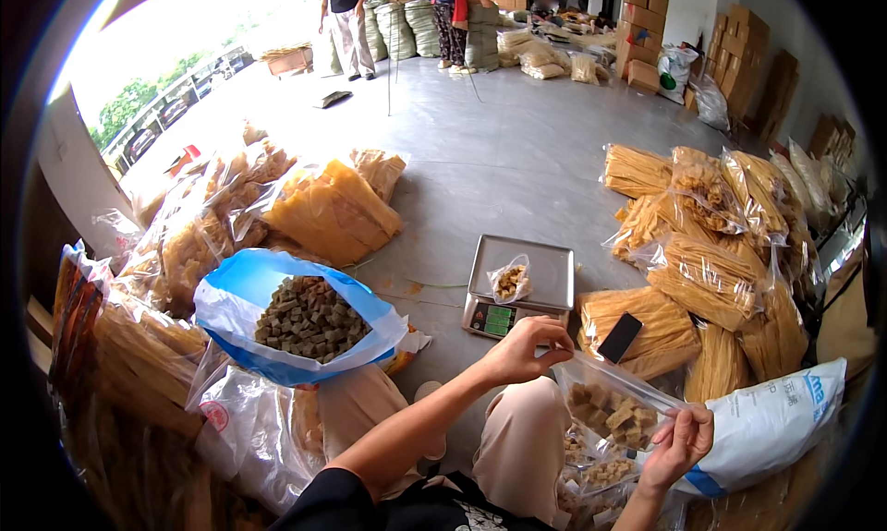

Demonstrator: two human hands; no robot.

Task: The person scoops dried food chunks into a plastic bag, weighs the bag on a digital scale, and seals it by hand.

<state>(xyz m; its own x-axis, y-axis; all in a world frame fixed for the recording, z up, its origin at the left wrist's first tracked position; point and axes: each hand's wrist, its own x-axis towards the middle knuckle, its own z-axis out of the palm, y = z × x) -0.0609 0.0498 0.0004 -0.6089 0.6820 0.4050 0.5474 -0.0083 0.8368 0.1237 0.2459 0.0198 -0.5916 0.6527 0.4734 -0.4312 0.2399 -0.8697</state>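
Note:
Stretched between my two hands is a clear plastic bag (617, 409) with brown cube-shaped pieces in its lower part. My left hand (531, 351) pinches its upper left corner, and the fingers of my right hand (682, 446) are closed on its right edge. More small clear bags (605, 474) of light brown pieces lie below it, partly covered. Just beyond my left hand, a digital scale (554, 274) carries a small clear bag (510, 281) of yellow-brown chunks on its metal pan. A blue and white sack (236, 300) gapes at left, showing dark grey-brown cubes (312, 320).
Bagged yellow stick bundles (707, 277) are heaped at right, a black phone (619, 337) on one. A white sack (771, 429) lies nearer. Large bags of yellow sheets (328, 212) crowd the left. Two people stand far back by green sacks (395, 30); cardboard boxes (642, 32) are stacked beyond.

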